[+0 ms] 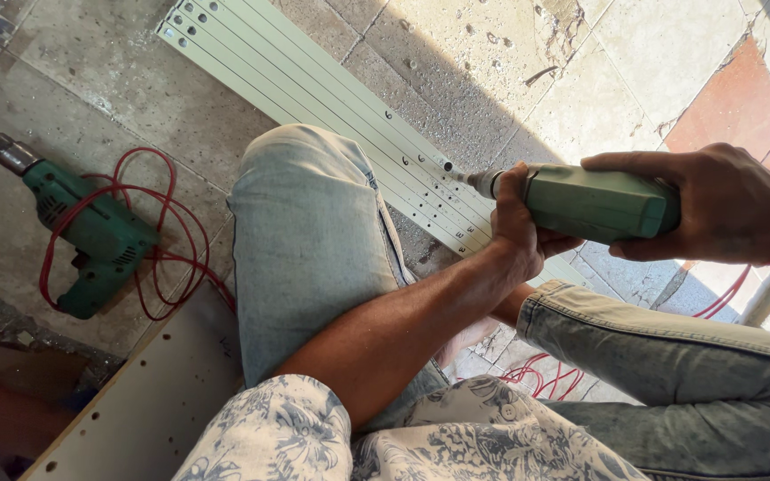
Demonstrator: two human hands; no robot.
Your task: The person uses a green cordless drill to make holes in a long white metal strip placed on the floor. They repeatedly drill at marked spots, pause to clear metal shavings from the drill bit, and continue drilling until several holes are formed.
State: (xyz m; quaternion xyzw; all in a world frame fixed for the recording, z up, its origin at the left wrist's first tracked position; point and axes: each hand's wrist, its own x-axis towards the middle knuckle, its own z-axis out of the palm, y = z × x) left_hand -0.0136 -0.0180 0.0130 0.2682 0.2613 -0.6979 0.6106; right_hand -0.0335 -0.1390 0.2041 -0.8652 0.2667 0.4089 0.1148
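Observation:
A green electric drill (594, 203) is held level in both my hands. My left hand (517, 224) wraps around its front, just behind the chuck. My right hand (728, 203) grips its rear body. The bit's tip touches a bundle of long pale green metal strips (314, 85) with rows of small holes, which lies diagonally on the stone floor. My left knee in light jeans (309, 240) rests over the strips beside the drilling spot.
A second green drill (91, 233) lies on the floor at the left, with a looped red cord (158, 227) around it. A pale board with holes (149, 396) sits at the bottom left. More red cord (541, 370) runs under my right leg.

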